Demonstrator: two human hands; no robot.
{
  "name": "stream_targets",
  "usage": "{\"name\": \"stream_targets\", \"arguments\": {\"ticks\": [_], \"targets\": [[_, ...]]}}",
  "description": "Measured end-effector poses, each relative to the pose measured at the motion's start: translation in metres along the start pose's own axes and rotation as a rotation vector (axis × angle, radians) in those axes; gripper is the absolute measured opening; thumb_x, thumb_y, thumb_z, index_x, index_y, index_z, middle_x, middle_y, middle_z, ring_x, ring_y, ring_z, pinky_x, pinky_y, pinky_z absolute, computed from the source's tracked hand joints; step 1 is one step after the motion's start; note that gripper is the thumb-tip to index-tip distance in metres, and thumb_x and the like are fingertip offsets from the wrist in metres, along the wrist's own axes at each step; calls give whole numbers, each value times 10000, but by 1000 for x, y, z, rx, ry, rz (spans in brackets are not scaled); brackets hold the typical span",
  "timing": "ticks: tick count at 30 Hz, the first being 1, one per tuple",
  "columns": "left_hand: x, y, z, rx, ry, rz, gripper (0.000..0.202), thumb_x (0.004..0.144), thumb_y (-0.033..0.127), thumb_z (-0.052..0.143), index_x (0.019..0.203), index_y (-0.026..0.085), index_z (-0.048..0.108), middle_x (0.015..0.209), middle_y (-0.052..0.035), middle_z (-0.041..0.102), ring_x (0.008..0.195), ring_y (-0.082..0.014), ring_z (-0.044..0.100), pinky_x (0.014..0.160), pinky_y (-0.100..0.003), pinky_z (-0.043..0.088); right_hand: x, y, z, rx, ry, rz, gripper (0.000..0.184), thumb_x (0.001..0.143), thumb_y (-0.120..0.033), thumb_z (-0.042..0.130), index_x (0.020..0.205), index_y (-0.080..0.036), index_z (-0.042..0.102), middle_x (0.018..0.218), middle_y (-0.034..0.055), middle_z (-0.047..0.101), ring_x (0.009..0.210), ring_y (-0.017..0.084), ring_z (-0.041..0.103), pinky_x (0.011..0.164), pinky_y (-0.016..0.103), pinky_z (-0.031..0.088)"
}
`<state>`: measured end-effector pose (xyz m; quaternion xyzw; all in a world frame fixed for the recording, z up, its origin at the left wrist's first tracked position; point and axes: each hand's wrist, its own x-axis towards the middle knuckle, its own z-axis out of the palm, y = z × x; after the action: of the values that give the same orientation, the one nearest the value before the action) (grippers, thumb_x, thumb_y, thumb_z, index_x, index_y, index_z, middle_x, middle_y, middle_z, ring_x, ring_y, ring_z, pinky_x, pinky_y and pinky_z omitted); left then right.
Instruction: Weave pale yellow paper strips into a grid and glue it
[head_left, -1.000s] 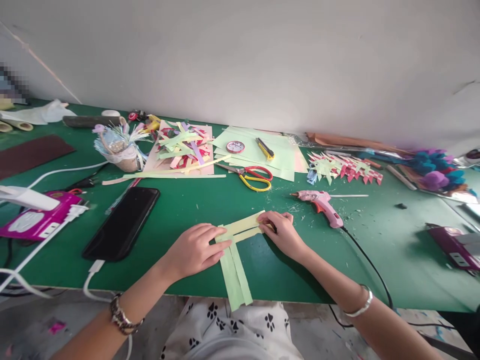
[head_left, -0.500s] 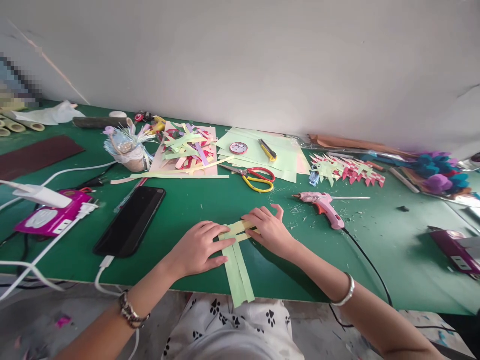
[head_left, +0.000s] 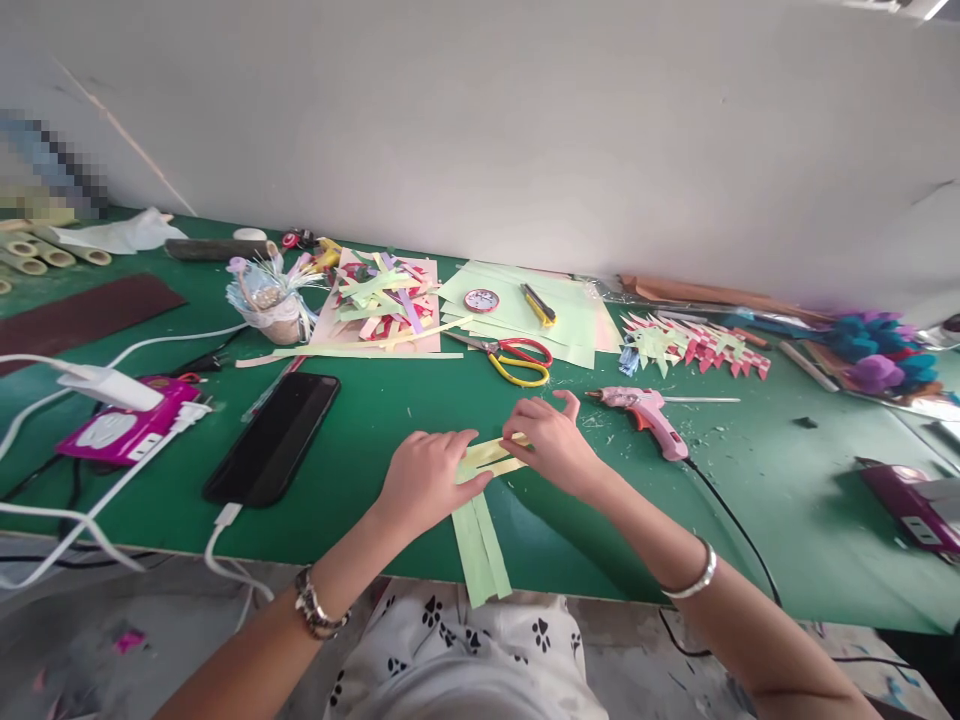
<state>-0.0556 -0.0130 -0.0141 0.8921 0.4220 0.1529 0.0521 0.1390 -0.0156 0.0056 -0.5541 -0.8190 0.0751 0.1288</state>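
Note:
Pale green paper strips (head_left: 481, 560) lie side by side, running toward me and over the table's front edge. Pale yellow paper strips (head_left: 491, 462) cross them at the top and stretch off to the right, with a narrow gap between. At the left of the crossing, my left hand (head_left: 426, 482) has its thumb and fingers closed on the strips; its fingertips are partly hidden. My right hand (head_left: 551, 445) pinches the right ends of the yellow strips, little finger raised.
Beyond my hands lie scissors (head_left: 517, 362), a yellow cutter (head_left: 538, 305), a tape roll (head_left: 481, 300) and a heap of coloured strips (head_left: 382, 295). A corded pink glue gun (head_left: 649, 415) is at right. Left are a charging phone (head_left: 274, 440) and a purple power strip (head_left: 131, 425).
My left hand has gone from lying flat over the strips to gripping them with thumb and fingers. My right hand has shifted slightly right and up. The view has turned slightly.

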Motion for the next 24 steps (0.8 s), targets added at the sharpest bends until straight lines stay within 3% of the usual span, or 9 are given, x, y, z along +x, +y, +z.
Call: {"name": "stream_targets", "arguments": {"ticks": [4,10,14,16,19,21,24], "targets": [[7,12,3,178,48,-11,369,796,480,530,872,139,649,626,-45,642,597,-196,607,591,-312,389,5,-7,-12,17,51,-25,206,827,-236,501,659,-180,606,888,25,586,842,154,530,954,480,137],[5,20,5,272,100,-15,295,843,287,450,695,135,655,571,-52,610,519,-176,561,554,-306,362,13,-19,-21,378,-78,68,275,831,-354,502,635,-176,578,728,-23,608,677,103,532,875,397,263],[2,18,1,200,112,-67,323,846,233,404,661,141,651,579,-47,604,497,-165,531,500,-280,323,2,-2,-36,475,0,81,284,842,-370,462,672,-174,580,692,-12,616,648,106,532,743,285,360],[1,16,-2,156,100,-143,448,882,280,353,540,143,607,485,-46,538,455,-156,487,458,-265,270,-14,18,-45,498,105,194,326,860,-409,407,722,-171,582,731,15,626,685,131,546,661,256,386],[-1,12,-5,68,66,-232,579,912,335,283,425,147,535,378,-32,412,404,-136,416,433,-254,211,-47,58,-47,289,321,483,354,836,-471,419,741,-172,584,722,43,614,670,163,545,614,272,396],[-3,9,-6,-3,39,-254,584,915,335,255,464,141,573,365,-18,374,385,-125,382,424,-247,189,-69,85,-38,-26,457,682,321,803,-461,464,796,-166,591,841,95,616,808,230,547,686,330,405],[-5,7,-7,-86,0,-288,586,914,337,221,533,133,616,368,-10,369,372,-116,363,415,-235,172,-94,119,-19,-306,392,875,458,766,-494,498,1014,-115,570,1026,193,566,1007,342,478,733,409,403]]}}
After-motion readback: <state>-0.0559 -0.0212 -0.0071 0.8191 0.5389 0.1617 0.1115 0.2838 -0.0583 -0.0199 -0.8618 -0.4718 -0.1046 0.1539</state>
